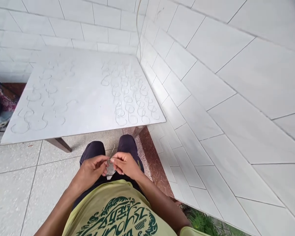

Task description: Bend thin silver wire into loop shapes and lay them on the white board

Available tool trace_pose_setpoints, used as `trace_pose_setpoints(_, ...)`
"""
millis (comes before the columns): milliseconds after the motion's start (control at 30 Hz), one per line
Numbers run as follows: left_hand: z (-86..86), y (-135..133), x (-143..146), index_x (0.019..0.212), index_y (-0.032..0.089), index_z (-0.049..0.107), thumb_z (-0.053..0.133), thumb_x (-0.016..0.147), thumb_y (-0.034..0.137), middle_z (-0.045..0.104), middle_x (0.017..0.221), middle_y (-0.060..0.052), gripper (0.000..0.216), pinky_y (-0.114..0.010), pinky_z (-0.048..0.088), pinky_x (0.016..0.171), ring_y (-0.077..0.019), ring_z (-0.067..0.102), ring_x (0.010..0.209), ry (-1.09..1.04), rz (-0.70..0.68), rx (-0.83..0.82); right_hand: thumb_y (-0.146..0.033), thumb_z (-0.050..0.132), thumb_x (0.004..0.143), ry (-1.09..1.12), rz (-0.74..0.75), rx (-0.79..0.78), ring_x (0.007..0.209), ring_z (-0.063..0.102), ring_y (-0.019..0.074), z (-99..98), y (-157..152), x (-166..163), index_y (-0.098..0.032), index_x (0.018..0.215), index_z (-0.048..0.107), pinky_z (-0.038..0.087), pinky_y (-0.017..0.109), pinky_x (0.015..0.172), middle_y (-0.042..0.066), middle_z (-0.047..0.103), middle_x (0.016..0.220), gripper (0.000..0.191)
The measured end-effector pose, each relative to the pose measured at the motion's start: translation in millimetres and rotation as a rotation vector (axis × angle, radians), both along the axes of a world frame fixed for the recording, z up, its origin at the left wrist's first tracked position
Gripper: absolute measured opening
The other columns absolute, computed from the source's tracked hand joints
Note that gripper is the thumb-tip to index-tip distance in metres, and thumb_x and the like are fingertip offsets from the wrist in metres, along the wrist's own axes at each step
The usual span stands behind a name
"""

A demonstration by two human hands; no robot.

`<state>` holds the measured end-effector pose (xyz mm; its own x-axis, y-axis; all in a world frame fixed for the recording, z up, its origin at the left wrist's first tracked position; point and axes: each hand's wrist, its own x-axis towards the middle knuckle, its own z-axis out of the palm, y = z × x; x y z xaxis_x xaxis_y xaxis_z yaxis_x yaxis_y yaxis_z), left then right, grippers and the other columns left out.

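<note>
My left hand point(94, 167) and my right hand point(125, 164) meet over my lap, both pinched on a thin bent wire point(111, 160) between the fingertips. One end of the wire sticks up a little between my knees. In front of me stands a low white table point(88, 111). Several S-shaped wire hooks point(129, 95) lie in rows on its right part, and several looser ones point(36, 105) are spread over its left part.
A white tiled wall point(223, 98) runs close along my right side and behind the table. The floor point(14, 183) is pale tile with a reddish strip point(154, 164) by the wall. Cloth and dark items point(0, 101) lie at the far left.
</note>
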<state>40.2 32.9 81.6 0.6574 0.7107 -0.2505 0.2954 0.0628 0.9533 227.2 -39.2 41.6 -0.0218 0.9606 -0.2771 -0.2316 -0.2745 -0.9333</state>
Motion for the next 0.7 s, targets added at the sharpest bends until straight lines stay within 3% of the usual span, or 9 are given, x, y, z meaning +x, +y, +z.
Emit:
trace_pose_setpoints(267,-0.5,3.0,-6.3,0.086,0.025,0.08,0.064,0.096,0.049,0.068,0.07,-0.002,0.03,-0.027,0.055,0.057,-0.0165,0.063,0.059,0.04,-0.079,-0.033,-0.061,0.072,0.089,-0.014,0.083,-0.029,0.042,0.048,0.0062,-4.0,-1.7,-4.0,-0.017,0.082,0.065,0.035,0.019,0.037,-0.003,0.064,0.065,0.045)
trace_pose_setpoints(400,3.5,6.0,-7.7,0.09,0.021,0.078,0.071,0.092,0.049,0.069,0.069,-0.002,0.029,-0.024,0.056,0.055,-0.0147,0.065,0.058,0.058,-0.098,-0.167,-0.051,0.08,0.086,-0.049,-0.032,0.063,0.058,0.056,0.0083,-0.3,-3.8,1.2,-0.018,0.101,0.071,0.045,0.019,0.049,-0.002,0.067,0.078,0.038)
trace_pose_setpoints(467,3.7,7.2,-6.9,0.091,0.019,0.078,0.074,0.09,0.048,0.072,0.074,-0.003,0.029,-0.024,0.056,0.054,-0.0138,0.065,0.059,0.055,-0.124,-0.227,-0.048,0.08,0.087,-0.009,-0.015,0.107,0.063,0.057,0.0083,0.6,-2.5,5.6,-0.019,0.105,0.075,0.048,0.021,0.055,0.001,0.071,0.09,0.035)
trace_pose_setpoints(567,3.9,7.9,-4.7,0.086,0.017,0.077,0.077,0.089,0.047,0.071,0.071,-0.003,0.03,-0.022,0.056,0.052,-0.0125,0.064,0.056,0.024,-0.149,-0.293,-0.047,0.077,0.091,0.084,0.022,0.149,0.066,0.059,0.0096,-2.4,-0.3,9.7,-0.018,0.099,0.079,0.047,0.022,0.056,0.003,0.071,0.089,0.03)
trace_pose_setpoints(700,7.3,6.4,-3.7,0.089,0.017,0.078,0.08,0.086,0.045,0.071,0.071,-0.002,0.028,-0.02,0.053,0.047,-0.0112,0.063,0.053,-0.009,-0.16,-0.378,-0.04,0.081,0.089,0.238,0.001,0.192,0.071,0.064,0.0119,-8.1,-2.5,6.5,-0.02,0.106,0.079,0.051,0.024,0.059,0.003,0.075,0.091,0.026)
